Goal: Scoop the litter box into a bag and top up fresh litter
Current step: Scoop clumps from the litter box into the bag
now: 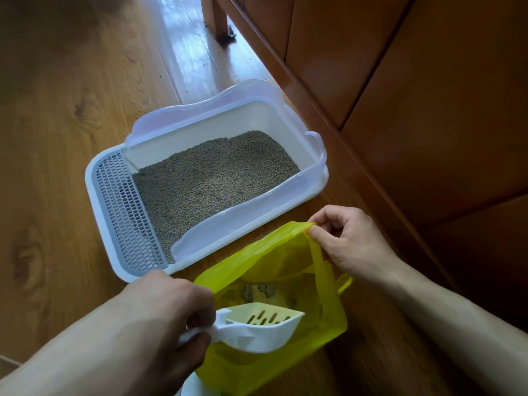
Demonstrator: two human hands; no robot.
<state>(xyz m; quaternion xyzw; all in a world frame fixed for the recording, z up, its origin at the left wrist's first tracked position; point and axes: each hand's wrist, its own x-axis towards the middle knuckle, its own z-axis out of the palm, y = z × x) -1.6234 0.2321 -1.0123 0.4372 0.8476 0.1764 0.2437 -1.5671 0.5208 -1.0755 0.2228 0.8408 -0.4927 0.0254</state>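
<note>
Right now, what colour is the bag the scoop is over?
Translucent yellow bag, seen in the head view.

The floor [65, 115] is made of shiny brown wood boards. A white litter box [317, 182] sits flat on it, with grey-brown litter [211, 178] inside. Just beside the box, a yellow bag [333, 327] rests on the floor. Small dark crumbs [187, 97] lie on the boards behind the box. A wooden furniture leg [218, 17] stands on the floor further back.
</note>
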